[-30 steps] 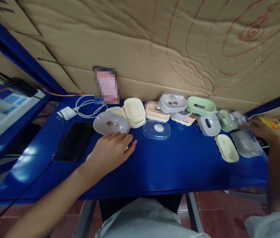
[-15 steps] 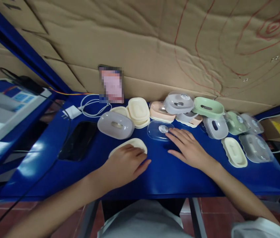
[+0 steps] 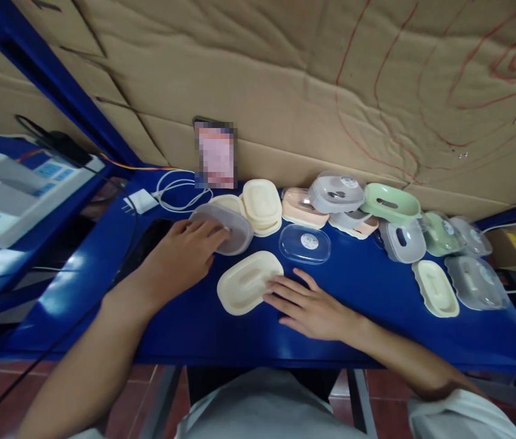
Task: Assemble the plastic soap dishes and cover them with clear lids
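Observation:
My left hand [image 3: 189, 247] lies over the left part of a grey oval soap dish [image 3: 240, 235]. Its fingers are apart, bent across the dish, hiding much of it. A cream oval tray [image 3: 239, 283] rests on the blue table in front of me. My right hand [image 3: 310, 308] is open, palm down, with fingertips touching the tray's right edge. Just behind that hand sits a clear lid [image 3: 296, 244] with a round white label. Cream pieces [image 3: 262, 201] are stacked beyond the grey dish.
Peach [image 3: 296, 207], grey [image 3: 337, 192] and green [image 3: 392, 204] soap dishes line the back right. Another cream tray [image 3: 438, 289] and a lidded grey dish [image 3: 474, 283] stand far right. A dark phone [image 3: 148, 235], white charger [image 3: 141, 201] and cable lie left. Cardboard [image 3: 276, 79] walls the back.
My left hand has left the cream tray and moved up-left onto the grey dish. My right hand has moved from the clear lid down-left to the cream tray. The view has shifted slightly.

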A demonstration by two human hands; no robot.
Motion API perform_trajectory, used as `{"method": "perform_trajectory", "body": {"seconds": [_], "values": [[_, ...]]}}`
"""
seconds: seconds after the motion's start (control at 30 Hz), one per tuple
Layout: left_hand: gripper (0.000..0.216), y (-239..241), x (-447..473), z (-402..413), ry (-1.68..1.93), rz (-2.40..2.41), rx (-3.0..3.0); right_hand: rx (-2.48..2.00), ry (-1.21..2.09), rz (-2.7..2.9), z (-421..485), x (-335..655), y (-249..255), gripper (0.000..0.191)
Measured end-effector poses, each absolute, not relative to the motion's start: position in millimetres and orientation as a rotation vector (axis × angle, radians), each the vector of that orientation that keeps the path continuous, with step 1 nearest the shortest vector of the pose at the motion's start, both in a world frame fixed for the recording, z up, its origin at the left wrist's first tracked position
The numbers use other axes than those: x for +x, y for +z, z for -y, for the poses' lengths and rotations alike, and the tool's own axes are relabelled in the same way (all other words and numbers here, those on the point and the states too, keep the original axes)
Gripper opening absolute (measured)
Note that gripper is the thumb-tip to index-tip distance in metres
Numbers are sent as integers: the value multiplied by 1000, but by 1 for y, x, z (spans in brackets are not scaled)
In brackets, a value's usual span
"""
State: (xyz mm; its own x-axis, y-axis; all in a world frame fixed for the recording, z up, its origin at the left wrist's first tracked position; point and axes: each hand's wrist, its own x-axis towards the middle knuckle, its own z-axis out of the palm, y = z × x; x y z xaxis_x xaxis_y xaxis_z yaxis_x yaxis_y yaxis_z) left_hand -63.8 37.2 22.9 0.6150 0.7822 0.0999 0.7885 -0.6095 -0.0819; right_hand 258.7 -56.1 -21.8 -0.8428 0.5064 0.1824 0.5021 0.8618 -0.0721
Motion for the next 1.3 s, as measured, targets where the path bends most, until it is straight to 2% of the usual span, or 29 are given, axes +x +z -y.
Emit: {"method": "perform_trajectory", "body": {"seconds": [0.13,0.27,0.4,0.47,0.53,0.6,0.8,0.9,1.07,1.17,1.3], "values": [[17,24,-52,-34,-187,1254,-2865,-827,47,2750,53,263,-24,40],[17,31,-29,-19,-427,1100,-3048,-767,45,2665,51,270,-22,36],[17,21,-2,0,-474,909,-3183,-689,-35,2436,49,275,-19,30],[20,12,8,6,-487,814,-3200,-715,-75,2433,46,279,-18,35],[28,6,11,8,-478,763,-3184,-778,-84,2517,43,282,-18,42],[35,5,10,7,-430,772,-3154,-829,-66,2607,39,284,-18,40],[26,14,1,6,-228,786,-3110,-855,-44,2675,38,285,-20,29],[26,13,2,8,-215,735,-3118,-808,-13,2686,37,288,-20,33],[25,14,-1,7,-238,764,-3177,-938,114,2579,25,307,-20,55],[38,19,-11,2,-258,926,-3193,-1198,84,2511,14,323,-23,62],[49,22,-23,-4,-294,1162,-3156,-1331,138,2448,7,335,-26,60]]}}
